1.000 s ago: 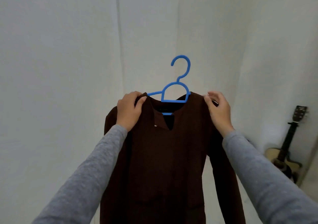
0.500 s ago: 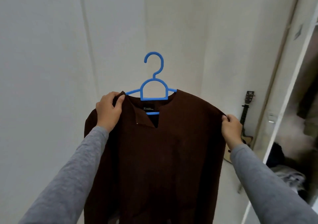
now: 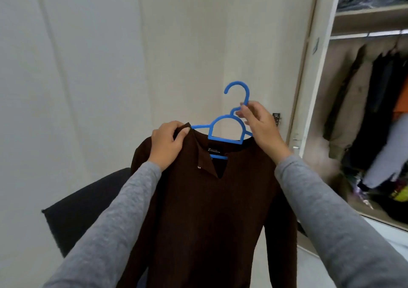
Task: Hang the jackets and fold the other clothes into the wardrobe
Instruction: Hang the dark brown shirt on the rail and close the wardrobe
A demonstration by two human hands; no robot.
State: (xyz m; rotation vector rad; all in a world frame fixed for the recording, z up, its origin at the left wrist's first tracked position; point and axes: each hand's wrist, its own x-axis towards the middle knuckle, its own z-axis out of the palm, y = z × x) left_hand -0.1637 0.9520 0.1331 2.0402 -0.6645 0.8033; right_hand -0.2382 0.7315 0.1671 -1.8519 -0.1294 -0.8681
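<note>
A person in grey sleeves holds a brown V-neck top point(image 3: 209, 210) up on a blue plastic hanger point(image 3: 225, 141), with an open wardrobe point(image 3: 318, 66) on the right. The right hand point(image 3: 260, 126) pinches the hanger's neck just below the hook, fingers point(image 3: 247, 108) curled round the stem. The left hand point(image 3: 169, 144) grips the garment's shoulder beside the collar, thumb on the front. The top hangs free in the air, well apart from the wardrobe's rail point(image 3: 366, 34), where coats point(image 3: 357, 102) hang. The knit looks soft, limp and light, and is likely to slide off the smooth plastic arms if tilted. The stiff hanger, taken at the neck, is probably the surer hold and leaves the hook free to catch the rail. A steadying grip on the shoulder should guard against slipping.
</note>
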